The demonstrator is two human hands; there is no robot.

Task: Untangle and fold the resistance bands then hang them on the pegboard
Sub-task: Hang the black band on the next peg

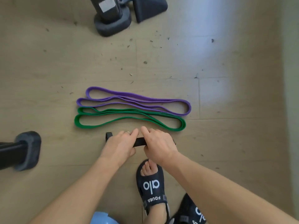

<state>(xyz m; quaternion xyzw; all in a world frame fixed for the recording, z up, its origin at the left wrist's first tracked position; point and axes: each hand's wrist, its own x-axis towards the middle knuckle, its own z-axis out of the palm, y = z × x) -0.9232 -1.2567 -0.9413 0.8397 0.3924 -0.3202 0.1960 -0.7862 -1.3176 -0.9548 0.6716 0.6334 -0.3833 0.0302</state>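
A purple resistance band lies folded in long loops on the floor. Directly in front of it lies a green band, folded the same way. Nearer to me, a black band rests flat on the floor under both hands. My left hand presses down on its left part, and a short end sticks out past the hand's left side. My right hand grips its right part, fingers curled over it. The fingertips of both hands nearly meet just short of the green band. No pegboard is in view.
Dark equipment feet stand at the top centre and at the left edge. My sandalled feet are right below my hands. The wooden floor carries scattered small debris. A pale wall edge runs down the right side.
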